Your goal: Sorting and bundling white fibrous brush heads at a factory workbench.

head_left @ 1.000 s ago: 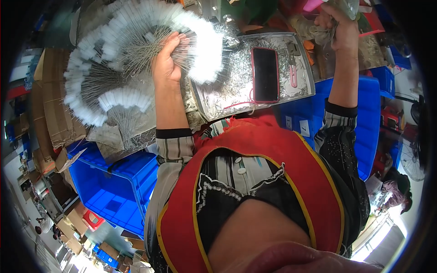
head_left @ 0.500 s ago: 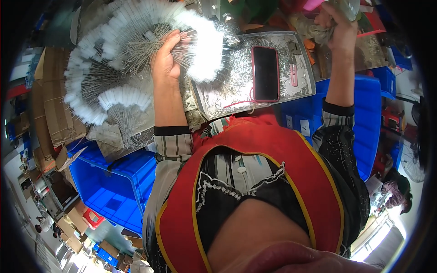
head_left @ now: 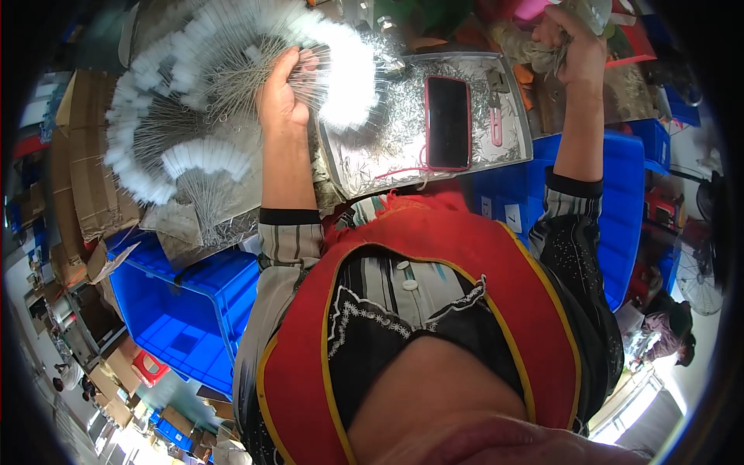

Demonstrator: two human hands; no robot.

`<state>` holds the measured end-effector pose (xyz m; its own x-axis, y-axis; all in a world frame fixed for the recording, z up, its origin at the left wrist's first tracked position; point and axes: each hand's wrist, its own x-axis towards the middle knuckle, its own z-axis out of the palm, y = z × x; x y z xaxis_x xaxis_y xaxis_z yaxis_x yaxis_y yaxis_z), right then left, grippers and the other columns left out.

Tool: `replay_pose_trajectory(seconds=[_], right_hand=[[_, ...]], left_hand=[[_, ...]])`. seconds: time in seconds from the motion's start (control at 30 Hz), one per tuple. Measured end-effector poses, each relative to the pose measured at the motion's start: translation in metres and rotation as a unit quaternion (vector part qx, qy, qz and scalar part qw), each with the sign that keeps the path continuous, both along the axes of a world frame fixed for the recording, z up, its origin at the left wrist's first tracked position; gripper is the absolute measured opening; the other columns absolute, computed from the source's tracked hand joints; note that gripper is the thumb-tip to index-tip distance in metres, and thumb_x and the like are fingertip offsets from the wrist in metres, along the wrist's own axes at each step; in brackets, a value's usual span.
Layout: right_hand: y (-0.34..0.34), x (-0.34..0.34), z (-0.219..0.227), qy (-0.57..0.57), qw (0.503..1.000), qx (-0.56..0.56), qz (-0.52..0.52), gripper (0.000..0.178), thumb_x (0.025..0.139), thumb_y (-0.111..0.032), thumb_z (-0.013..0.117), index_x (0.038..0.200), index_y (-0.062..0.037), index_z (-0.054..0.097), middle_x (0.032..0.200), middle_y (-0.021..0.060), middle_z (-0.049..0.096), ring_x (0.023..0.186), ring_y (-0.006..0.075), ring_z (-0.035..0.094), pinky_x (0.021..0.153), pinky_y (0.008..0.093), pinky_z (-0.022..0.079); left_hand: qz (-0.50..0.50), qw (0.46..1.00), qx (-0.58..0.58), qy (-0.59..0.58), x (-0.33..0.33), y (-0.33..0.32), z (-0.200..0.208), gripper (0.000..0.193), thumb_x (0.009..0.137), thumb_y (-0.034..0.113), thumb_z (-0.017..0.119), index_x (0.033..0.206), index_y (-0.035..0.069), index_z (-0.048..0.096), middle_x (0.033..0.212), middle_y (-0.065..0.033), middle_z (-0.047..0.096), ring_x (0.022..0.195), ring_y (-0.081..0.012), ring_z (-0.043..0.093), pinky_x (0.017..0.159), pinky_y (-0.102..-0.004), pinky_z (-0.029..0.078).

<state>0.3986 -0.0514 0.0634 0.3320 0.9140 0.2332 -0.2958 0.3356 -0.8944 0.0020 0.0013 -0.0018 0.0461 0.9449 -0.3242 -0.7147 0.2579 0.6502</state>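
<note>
My left hand (head_left: 283, 97) is closed round the thin metal stems of a fanned bundle of small white-tipped wire brushes (head_left: 256, 77). Strong light washes out the white heads on its right side. More of the same brushes lie in fans to the left, including a smaller fan (head_left: 205, 163) close to me. At the upper right, my right hand (head_left: 577, 50) has its fingers curled in beside a crumpled greyish, cloth-like thing (head_left: 535, 53). What those fingers hold, if anything, I cannot make out.
A shallow tray (head_left: 372, 167) strewn with metal bits holds a phone (head_left: 448, 124) and a pink-handled tool (head_left: 496, 128). Blue crates stand below left (head_left: 182, 310) and right (head_left: 620, 209). Cardboard (head_left: 93, 163) flanks the brushes. A fan (head_left: 700, 279) and other people are farther off.
The whole view has shifted slightly, so the tray, phone and brushes appear a little farther left. Both hands keep nearly the same pose, the left still round the brush stems.
</note>
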Motion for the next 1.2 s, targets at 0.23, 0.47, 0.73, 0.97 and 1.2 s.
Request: replay_pose_trajectory(seconds=[0.23,0.47,0.73,0.97,1.2], right_hand=[[-0.022,-0.09,0.067,-0.162,0.978,-0.066,-0.116,0.021,0.07,-0.01,0.05,0.05,-0.0023,0.047,0.043,0.0069,0.041,0.04,0.0184,0.044,0.043,0.0299,0.039],[-0.016,-0.074,0.002,-0.178,0.97,0.1,-0.133,0.012,0.07,-0.004,0.053,0.06,0.0034,0.053,0.05,0.0103,0.047,0.047,0.0203,0.048,0.052,0.0335,0.043],[-0.001,-0.003,-0.003,-0.001,0.999,-0.019,-0.028,0.021,0.069,-0.01,0.05,0.05,-0.0022,0.047,0.044,0.0079,0.043,0.041,0.0182,0.045,0.043,0.0302,0.038],[-0.021,-0.084,0.058,-0.161,0.975,-0.066,-0.135,0.021,0.07,-0.011,0.051,0.052,-0.0016,0.047,0.043,0.0076,0.041,0.038,0.0185,0.043,0.043,0.0303,0.04],[-0.019,-0.065,0.031,-0.112,0.988,-0.042,-0.098,0.011,0.072,-0.001,0.052,0.062,0.0043,0.053,0.052,0.0092,0.046,0.047,0.0189,0.048,0.058,0.0328,0.047]], left_hand=[[0.01,1.0,0.003,0.013,-0.003,-0.003,0.002,0.021,0.07,-0.002,0.06,0.089,-0.009,0.054,0.081,-0.0198,0.059,0.069,-0.0262,0.059,0.063,-0.0312,0.05],[-0.017,0.999,0.026,0.011,-0.006,0.003,-0.005,0.022,0.071,-0.001,0.059,0.091,-0.009,0.054,0.083,-0.0205,0.059,0.071,-0.0269,0.059,0.065,-0.0325,0.05],[-0.035,0.999,0.012,-0.039,-0.01,0.003,-0.005,0.022,0.073,0.002,0.059,0.093,-0.006,0.053,0.087,-0.0194,0.059,0.074,-0.0259,0.058,0.067,-0.0332,0.049],[-0.012,0.999,0.013,-0.027,-0.011,0.001,-0.007,0.027,0.075,0.006,0.059,0.098,-0.004,0.051,0.089,-0.0176,0.059,0.077,-0.0253,0.058,0.068,-0.0345,0.048],[-0.015,0.999,0.014,-0.045,-0.012,0.002,-0.013,0.027,0.075,0.005,0.059,0.099,-0.005,0.051,0.09,-0.018,0.059,0.078,-0.0255,0.058,0.068,-0.0336,0.048]])
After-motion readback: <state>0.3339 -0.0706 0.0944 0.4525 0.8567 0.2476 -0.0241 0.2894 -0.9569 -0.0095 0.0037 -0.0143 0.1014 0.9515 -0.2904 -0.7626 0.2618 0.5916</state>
